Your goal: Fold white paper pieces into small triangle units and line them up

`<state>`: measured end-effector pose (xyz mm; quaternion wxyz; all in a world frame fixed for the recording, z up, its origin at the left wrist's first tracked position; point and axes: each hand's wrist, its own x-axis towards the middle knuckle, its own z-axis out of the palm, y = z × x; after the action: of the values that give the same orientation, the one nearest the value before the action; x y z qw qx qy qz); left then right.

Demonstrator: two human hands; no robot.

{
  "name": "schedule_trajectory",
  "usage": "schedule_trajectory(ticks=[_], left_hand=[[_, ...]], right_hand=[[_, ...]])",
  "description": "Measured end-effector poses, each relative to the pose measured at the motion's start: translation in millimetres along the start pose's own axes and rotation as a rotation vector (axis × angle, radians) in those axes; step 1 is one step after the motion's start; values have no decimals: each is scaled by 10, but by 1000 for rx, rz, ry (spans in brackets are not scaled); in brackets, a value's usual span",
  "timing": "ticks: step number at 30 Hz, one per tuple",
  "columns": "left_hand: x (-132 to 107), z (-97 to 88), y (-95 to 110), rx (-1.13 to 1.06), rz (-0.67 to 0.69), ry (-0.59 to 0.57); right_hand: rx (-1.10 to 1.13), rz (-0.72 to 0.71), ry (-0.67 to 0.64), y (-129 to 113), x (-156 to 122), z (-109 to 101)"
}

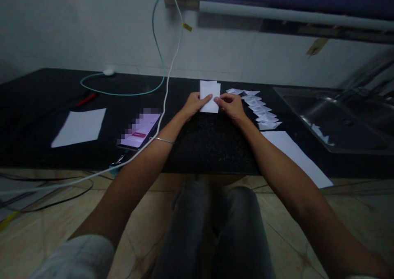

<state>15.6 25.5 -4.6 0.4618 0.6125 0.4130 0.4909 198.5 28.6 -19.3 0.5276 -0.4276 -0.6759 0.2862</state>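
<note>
A folded sheet of white paper (210, 104) is held up over the black counter between my two hands. My left hand (194, 104) grips its left side, thumb lying across the front. At its right edge, my right hand (231, 105) pinches the paper between thumb and fingers. The paper's layers are slightly offset at the top. Just right of my right hand, several folded paper boats (260, 108) lie in an overlapping row. A flat white sheet (292, 154) lies under my right forearm's line, reaching over the counter's front edge.
Another white sheet (80, 127) lies at the left, near a red-handled tool (86, 99). A lit phone (140, 131) rests beside my left forearm. A white cable (166, 92) crosses above that forearm. A metal sink (344, 127) is set into the counter (212, 147) at right.
</note>
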Motion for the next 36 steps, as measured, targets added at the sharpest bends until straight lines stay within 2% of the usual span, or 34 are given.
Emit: schedule_trajectory(ticks=[7,11,24,36], left_hand=[[-19,-34,14,48,17,-70],[-25,-32,24,62,17,-88],[-21,-5,28,86,59,-28],[-24,11,56,72,35,9]], right_hand=[[70,38,-13,-19,-23,6],[85,7,-24,-11,-20,5],[-100,-64,-37,-26,-17,20],[-69,-46,-66,96,31,48]])
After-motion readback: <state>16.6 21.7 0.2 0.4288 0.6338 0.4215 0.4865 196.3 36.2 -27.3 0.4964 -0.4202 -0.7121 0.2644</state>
